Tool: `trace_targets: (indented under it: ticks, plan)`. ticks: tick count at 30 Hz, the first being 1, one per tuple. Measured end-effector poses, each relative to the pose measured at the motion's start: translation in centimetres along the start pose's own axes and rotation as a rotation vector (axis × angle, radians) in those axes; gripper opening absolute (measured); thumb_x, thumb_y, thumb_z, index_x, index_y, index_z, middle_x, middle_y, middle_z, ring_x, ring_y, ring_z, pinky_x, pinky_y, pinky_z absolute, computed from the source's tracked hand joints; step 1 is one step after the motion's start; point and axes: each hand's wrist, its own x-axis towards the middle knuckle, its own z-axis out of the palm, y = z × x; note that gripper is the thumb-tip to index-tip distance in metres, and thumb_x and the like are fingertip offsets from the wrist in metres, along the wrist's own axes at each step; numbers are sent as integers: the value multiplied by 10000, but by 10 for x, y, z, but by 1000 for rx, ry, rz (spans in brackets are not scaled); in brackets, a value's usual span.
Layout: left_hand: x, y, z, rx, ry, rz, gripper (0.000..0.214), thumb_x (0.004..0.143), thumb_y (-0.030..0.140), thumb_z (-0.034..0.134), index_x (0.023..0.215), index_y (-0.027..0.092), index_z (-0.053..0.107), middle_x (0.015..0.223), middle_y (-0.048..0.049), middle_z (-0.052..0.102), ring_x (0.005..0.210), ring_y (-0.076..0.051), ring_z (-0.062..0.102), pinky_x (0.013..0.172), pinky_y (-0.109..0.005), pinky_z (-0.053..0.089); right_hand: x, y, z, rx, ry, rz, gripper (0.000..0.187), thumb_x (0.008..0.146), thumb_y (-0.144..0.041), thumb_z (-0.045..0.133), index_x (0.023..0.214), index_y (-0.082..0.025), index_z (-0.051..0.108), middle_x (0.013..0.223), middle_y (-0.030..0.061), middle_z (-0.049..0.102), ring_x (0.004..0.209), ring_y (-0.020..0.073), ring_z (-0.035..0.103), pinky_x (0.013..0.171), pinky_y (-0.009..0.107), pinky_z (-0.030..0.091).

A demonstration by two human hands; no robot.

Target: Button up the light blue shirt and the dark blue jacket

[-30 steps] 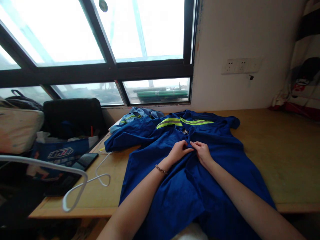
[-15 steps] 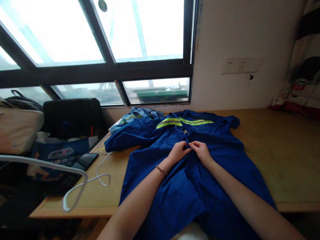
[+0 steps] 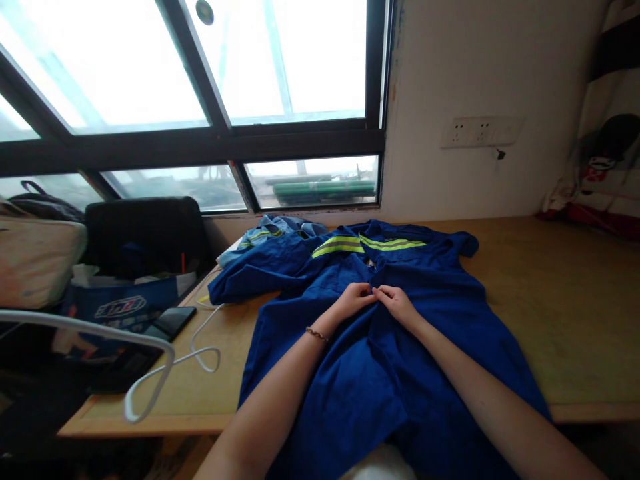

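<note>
A dark blue work jacket with yellow-green reflective stripes across its chest lies spread on the table, its lower end hanging over the front edge toward me. At the middle of its front opening, my left hand pinches one edge of the cloth. Right beside it, my right hand pinches the facing edge, and the fingertips of both meet. Whatever small fastener may be between the fingers is hidden. Above my hands the front opening gapes slightly near the collar.
A light blue garment lies behind the jacket's left sleeve. On the left are a white cable, a phone, a blue bag and a black chair. The wooden table extends right, below a wall socket.
My right hand's fingers have come in against my left hand's, closing the small gap between them. Both hands have shifted slightly left; the jacket lies as before.
</note>
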Motion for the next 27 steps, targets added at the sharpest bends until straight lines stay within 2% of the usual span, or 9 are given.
trace_targets:
  ticks: [4, 6, 9, 13, 17, 22, 27]
  plan:
    - [-3, 7, -11, -256, -182, -100, 315, 678, 430, 576, 666, 122, 507, 570, 43, 418, 508, -63, 342, 465, -197, 261, -1, -4, -1, 124, -3, 42, 383, 739, -496, 474, 542, -168, 494, 516, -35, 390, 518, 96, 343, 500, 217, 275]
    - [-4, 10, -13, -364, -189, -175, 345, 705, 467, 536, 677, 124, 509, 565, 40, 423, 492, -60, 339, 454, -199, 261, -1, -6, -1, 190, -10, 77, 368, 720, -510, 492, 579, -172, 530, 527, -29, 418, 525, 102, 352, 504, 219, 286]
    - [-4, 12, -12, -405, -161, -224, 371, 707, 495, 524, 641, 132, 487, 541, 40, 420, 468, -55, 327, 441, -203, 250, -3, -10, -1, 255, -29, 120, 361, 690, -527, 518, 606, -179, 563, 535, -16, 457, 546, 119, 385, 508, 226, 305]
    - [-3, 11, -9, -410, -149, -228, 388, 697, 512, 527, 613, 138, 465, 519, 41, 407, 457, -56, 320, 434, -208, 228, -3, -11, 0, 249, -20, 58, 332, 720, -491, 507, 609, -182, 552, 556, -21, 465, 564, 117, 404, 541, 226, 323]
    - [-2, 7, -8, -388, -157, -225, 408, 717, 538, 479, 628, 142, 441, 521, 47, 374, 442, -51, 284, 423, -210, 191, -2, -10, 0, 239, 4, -33, 268, 760, -437, 488, 715, -183, 563, 648, -24, 503, 615, 113, 435, 596, 223, 341]
    - [1, 4, -5, -322, -145, -182, 426, 734, 562, 429, 617, 155, 388, 528, 50, 334, 455, -56, 256, 424, -212, 186, -2, -10, -1, 183, -20, -18, 289, 770, -459, 464, 733, -187, 555, 649, -25, 502, 621, 118, 438, 592, 218, 345]
    - [2, 0, -1, -275, -126, -66, 420, 758, 552, 395, 615, 157, 379, 549, 50, 308, 504, -69, 260, 470, -210, 245, -3, -9, -2, 176, -1, -5, 307, 783, -462, 438, 680, -188, 531, 606, -31, 455, 584, 110, 397, 556, 211, 327]
